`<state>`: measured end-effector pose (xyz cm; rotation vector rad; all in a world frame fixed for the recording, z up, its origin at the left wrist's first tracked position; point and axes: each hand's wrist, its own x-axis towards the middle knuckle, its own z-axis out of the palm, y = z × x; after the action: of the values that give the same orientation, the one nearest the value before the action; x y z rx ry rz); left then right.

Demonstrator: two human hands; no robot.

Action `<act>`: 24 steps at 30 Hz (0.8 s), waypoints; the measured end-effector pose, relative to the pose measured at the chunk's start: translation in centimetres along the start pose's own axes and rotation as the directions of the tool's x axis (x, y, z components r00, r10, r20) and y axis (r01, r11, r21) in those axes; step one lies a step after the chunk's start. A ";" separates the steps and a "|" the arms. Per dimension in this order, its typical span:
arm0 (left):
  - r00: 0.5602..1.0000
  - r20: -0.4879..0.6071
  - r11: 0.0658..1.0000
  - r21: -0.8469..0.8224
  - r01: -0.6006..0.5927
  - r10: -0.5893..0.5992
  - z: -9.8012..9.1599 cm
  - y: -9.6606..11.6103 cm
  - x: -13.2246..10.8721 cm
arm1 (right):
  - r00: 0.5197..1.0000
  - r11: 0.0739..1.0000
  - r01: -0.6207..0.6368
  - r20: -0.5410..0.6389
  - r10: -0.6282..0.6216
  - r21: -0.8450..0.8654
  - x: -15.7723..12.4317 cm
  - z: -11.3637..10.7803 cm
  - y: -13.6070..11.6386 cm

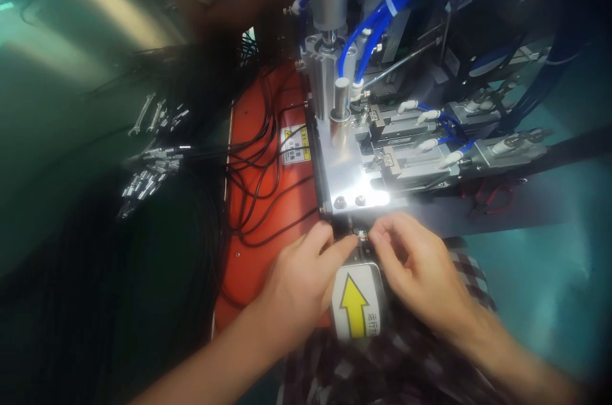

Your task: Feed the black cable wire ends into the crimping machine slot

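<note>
A small shiny metal piece (363, 236) sits at the front edge of the machine, between my fingertips. My left hand (303, 274) is closed, its extended fingertip against the left side of the piece; its other fingers are curled and partly hidden. On the right side, my right hand (415, 258) pinches at the piece with thumb and forefinger. Just behind my hands is the bright metal plate (347, 169) of the machine. A white cover with a yellow arrow (354, 306) lies just below my fingers. How the piece is seated cannot be made out.
Black cables (258, 182) cross the orange-red panel (251, 111) on the left. Several metal cable ends (153, 169) lie beyond it near wrenches (142, 115). Pneumatic cylinders with blue hoses (406, 0) rise at the back. Another person's arm (248, 0) shows behind.
</note>
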<state>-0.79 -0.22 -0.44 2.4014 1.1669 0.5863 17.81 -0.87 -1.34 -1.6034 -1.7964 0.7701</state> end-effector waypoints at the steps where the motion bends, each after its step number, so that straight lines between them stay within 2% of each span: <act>1: 1.000 0.000 1.000 -0.002 0.000 0.000 0.0 0.0 0.0 | 1.000 1.000 -0.006 0.004 0.006 0.021 0.0 0.0 0.0; 9: 1.000 0.012 1.000 0.002 0.015 -0.015 -0.1 0.0 0.0 | 0.999 0.997 -0.030 0.021 0.029 0.065 0.0 -0.1 0.1; 16: 1.000 -0.005 1.000 0.006 0.002 -0.002 0.0 0.1 0.0 | 0.997 0.997 -0.080 0.009 0.080 -0.015 0.2 0.1 -0.2; 20: 1.000 0.010 1.000 0.019 0.008 -0.008 -0.1 0.1 0.0 | 0.986 0.987 -0.152 0.067 0.156 -0.061 0.7 -0.2 -0.6; 24: 1.000 0.020 0.999 0.038 0.011 -0.012 -0.1 0.2 0.0 | 0.959 0.971 -0.238 0.160 0.235 -0.005 1.0 -0.7 -0.3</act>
<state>-0.71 -0.27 -0.28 2.4246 1.1930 0.5394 18.03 0.13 -0.56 -1.8141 -1.7210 1.0452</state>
